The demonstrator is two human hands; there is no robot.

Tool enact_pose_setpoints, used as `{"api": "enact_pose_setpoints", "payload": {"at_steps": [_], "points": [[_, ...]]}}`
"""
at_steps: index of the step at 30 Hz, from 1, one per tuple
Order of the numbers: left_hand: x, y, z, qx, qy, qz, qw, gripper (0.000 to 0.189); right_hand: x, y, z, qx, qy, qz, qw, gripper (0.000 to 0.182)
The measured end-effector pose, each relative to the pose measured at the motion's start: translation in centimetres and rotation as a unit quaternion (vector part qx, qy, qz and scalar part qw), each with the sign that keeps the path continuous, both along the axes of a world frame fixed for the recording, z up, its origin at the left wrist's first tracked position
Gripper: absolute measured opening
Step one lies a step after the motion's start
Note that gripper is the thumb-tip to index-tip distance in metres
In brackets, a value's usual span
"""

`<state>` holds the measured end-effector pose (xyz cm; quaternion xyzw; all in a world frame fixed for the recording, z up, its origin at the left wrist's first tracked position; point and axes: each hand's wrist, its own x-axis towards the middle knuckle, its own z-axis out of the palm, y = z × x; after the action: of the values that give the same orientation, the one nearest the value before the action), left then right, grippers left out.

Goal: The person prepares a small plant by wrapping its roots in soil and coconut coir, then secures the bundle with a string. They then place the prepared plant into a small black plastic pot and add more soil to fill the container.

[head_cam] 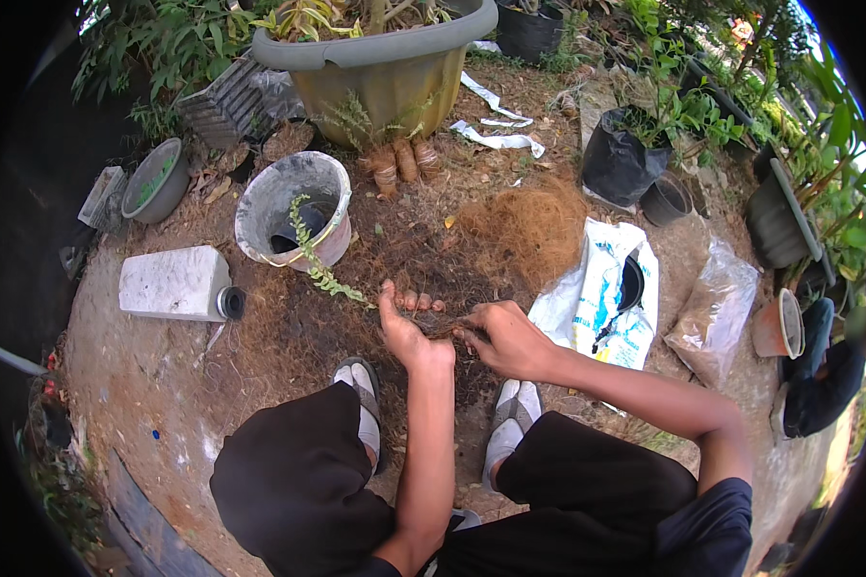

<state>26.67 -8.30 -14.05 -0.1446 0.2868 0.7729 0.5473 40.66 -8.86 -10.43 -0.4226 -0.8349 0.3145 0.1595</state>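
Note:
My left hand (413, 339) is palm up, cradling the dark root bundle (434, 324) of a small plant with fingers curled on its far side. The plant's leafy stem (321, 274) sticks out past my thumb, up to the left, crossing in front of a stained bucket (251, 229). At the bundle's right end, my right hand (511, 337) pinches stringy fibre between thumb and fingers. Just beyond lies a loose heap of brown coir-like fibre (530, 227). Several fibre-wrapped plant bundles (407, 161) stand against a large planter (397, 90).
A white plastic jug (169, 283) lies on its side at left. To the right are a printed sack (624, 335) with a black pot (631, 285) on it, and a clear bag (718, 310) of brown material. A person (823, 386) sits at far right.

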Motion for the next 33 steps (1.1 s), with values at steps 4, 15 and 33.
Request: {"api": "enact_pose_setpoints", "payload": {"at_steps": [4, 15, 33], "points": [[0.6, 0.2, 0.3, -0.088, 0.059, 0.017, 0.994, 0.021, 0.2, 0.3, 0.9, 0.024, -0.062, 0.026, 0.997, 0.014], [2.2, 0.5, -2.8, -0.105, 0.191, -0.01, 0.976, 0.064, -0.3, 3.0, 3.2, 0.273, -0.19, 0.24, 0.912, 0.011], [4.3, -1.3, -2.1, -0.025, 0.151, -0.356, 0.922, 0.035, 1.8, 6.0, 5.1, 0.305, -0.242, 0.138, 0.911, 0.077]]}}
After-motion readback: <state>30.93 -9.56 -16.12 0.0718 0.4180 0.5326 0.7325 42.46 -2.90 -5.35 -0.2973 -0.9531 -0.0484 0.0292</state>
